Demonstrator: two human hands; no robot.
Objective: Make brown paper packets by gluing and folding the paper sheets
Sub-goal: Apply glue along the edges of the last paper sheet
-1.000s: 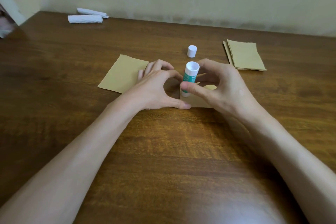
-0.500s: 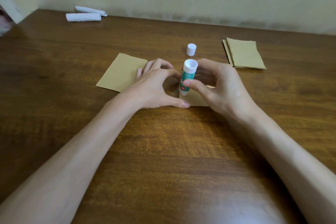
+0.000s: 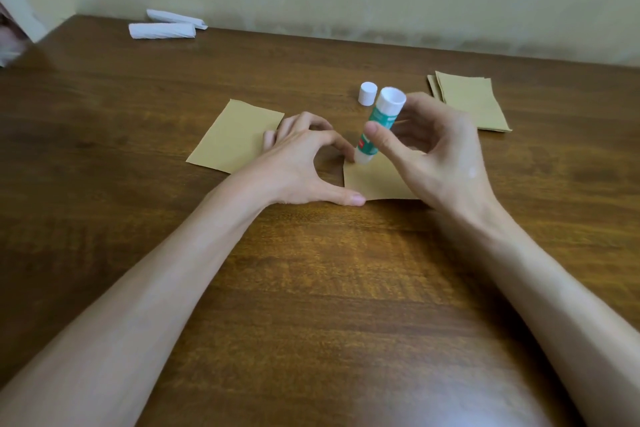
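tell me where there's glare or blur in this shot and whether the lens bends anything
Head view: a pale sheen sits on the table near the bottom edge; the glue stick and the right hand gripping it look slightly motion-smeared, the left hand and the brown sheet it pins sharper; the table's far edge bows, a wide-angle effect.
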